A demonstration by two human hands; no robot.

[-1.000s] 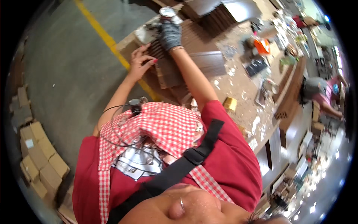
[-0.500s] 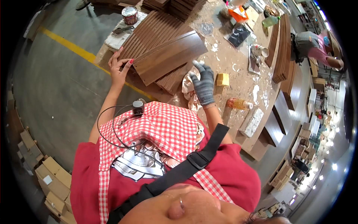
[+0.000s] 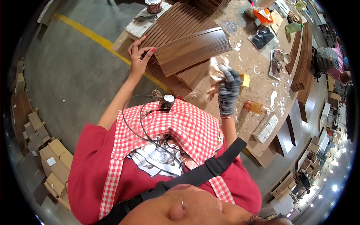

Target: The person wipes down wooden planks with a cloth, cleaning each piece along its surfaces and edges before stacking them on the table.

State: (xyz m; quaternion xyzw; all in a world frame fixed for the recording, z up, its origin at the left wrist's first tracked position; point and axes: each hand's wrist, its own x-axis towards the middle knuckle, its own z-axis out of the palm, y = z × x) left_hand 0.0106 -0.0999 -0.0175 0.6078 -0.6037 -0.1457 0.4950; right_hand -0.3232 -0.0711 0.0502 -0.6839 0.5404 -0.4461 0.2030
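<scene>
A brown wood-grain board (image 3: 193,50) lies slantwise across a stack of brown grooved boards (image 3: 176,24). My bare left hand (image 3: 138,56) is at the board's left end, fingers apart. Its thumb touches the board's near corner and its index finger reaches to the edge of the stack. My right hand (image 3: 229,88), in a grey glove, is closed on a crumpled pale cloth (image 3: 217,69), held up just right of the board and blurred by motion. Beside the glove, partly behind it, sits a yellow block (image 3: 245,80).
Right of my hand, a bottle of amber liquid (image 3: 257,107) lies by a paint-spattered white block (image 3: 265,128) on the worktable (image 3: 258,90). Far left stands a can (image 3: 153,6) near a dark-bladed tool (image 3: 146,17). Another person (image 3: 330,62) is at the right.
My right hand has picked up the cloth from the table and raised it beside the board. My left hand stays at the board's end. The whole view has shifted.
</scene>
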